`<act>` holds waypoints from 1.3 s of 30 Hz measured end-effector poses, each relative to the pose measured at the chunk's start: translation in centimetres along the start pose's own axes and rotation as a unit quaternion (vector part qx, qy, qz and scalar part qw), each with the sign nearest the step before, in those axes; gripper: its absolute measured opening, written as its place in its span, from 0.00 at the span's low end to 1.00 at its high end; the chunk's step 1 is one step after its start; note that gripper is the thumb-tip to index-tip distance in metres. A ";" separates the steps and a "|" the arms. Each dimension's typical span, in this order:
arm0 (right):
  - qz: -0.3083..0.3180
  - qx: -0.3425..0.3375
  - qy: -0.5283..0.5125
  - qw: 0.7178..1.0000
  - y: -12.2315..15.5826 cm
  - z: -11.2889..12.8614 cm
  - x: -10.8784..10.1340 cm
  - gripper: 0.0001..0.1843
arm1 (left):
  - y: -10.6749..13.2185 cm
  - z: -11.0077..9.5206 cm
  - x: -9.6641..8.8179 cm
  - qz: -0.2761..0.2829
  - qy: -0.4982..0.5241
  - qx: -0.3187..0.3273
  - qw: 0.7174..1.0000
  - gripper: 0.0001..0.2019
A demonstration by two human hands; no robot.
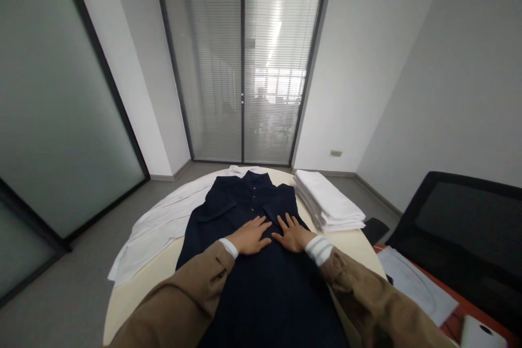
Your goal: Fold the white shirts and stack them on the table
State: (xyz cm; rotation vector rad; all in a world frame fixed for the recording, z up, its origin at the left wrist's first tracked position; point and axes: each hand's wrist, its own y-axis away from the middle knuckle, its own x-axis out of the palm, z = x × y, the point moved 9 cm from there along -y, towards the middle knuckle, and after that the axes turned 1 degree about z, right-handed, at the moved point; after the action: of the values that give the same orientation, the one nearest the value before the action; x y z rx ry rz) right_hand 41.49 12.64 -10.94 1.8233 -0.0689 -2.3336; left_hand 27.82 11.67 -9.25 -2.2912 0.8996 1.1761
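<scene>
A dark navy polo shirt [253, 277] is spread front side up across the round table, its buttoned collar end pointing away from me. Both short sleeves lie folded in over the chest. My left hand [250, 235] rests flat on the middle of the shirt, fingers stretched out. Just to its right, my right hand [292, 232] also presses flat on the fabric with fingers spread, near the folded right sleeve. The thumbs are close together but apart. Neither hand grips the cloth.
White garments [163, 217] lie loosely along the table's left side. A stack of folded white cloth [328, 201] sits at the right edge of the cream table [369, 250]. Beyond it stand a black mesh chair [460, 228] and a red surface with papers [418, 283].
</scene>
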 end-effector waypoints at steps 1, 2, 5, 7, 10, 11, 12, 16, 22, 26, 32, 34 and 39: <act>0.013 0.019 0.001 1.000 0.3 -0.6 0.3 0.44 | 0.9 0.6 -0.8 0.004 0.001 -0.006 1.000 0.29; 0.034 0.028 0.002 0.999 0.6 -1.0 0.6 0.46 | 1.8 1.2 -1.7 0.009 -0.002 -0.016 1.000 0.29; 0.058 0.000 -0.003 0.998 1.0 -1.6 0.4 0.46 | 4.6 3.2 -5.0 -0.002 -0.026 -0.054 0.998 0.27; 0.051 -0.028 -0.005 0.998 1.0 -1.9 -0.3 0.44 | 6.3 4.2 -7.7 -0.039 -0.066 -0.075 0.994 0.25; 0.044 -0.049 0.006 0.998 0.9 -2.1 -1.1 0.43 | 8.6 5.8 -11.8 -0.143 -0.142 -0.118 0.972 0.21; 0.049 -0.044 0.013 0.998 0.8 -2.1 -1.2 0.43 | 9.2 6.4 -12.7 -0.170 -0.160 -0.135 0.963 0.20; 0.057 -0.032 0.023 0.998 0.8 -2.0 -1.4 0.43 | 9.7 7.0 -13.2 -0.187 -0.171 -0.146 0.956 0.18; 0.038 -0.028 0.071 0.996 0.7 0.7 -3.1 0.40 | 10.0 7.9 -12.9 -0.183 -0.170 -0.119 0.961 0.23; -0.069 -0.063 0.053 0.994 0.8 6.9 -5.6 0.34 | 9.2 8.5 -11.3 -0.133 -0.113 -0.157 0.972 0.16; -0.091 -0.091 0.014 0.992 1.0 10.2 -4.7 0.33 | 10.3 10.7 -12.9 -0.197 -0.130 -0.256 0.937 0.16; -0.030 -0.118 -0.043 0.992 1.8 12.6 -0.4 0.42 | 11.8 15.9 -13.5 -0.199 -0.092 -0.374 0.901 0.23; -0.003 -0.102 -0.049 0.994 2.0 12.3 1.1 0.44 | 11.8 16.7 -13.4 -0.191 -0.078 -0.384 0.900 0.17; 0.043 -0.077 -0.056 0.995 3.1 11.7 2.9 0.46 | 11.8 17.4 -13.9 -0.213 -0.052 -0.401 0.889 0.17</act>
State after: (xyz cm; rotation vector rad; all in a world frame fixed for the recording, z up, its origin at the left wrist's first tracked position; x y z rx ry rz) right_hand 29.82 8.28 -10.40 1.5855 0.0156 -2.3106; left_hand 3.69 18.93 -8.24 -2.7750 -0.2193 1.6237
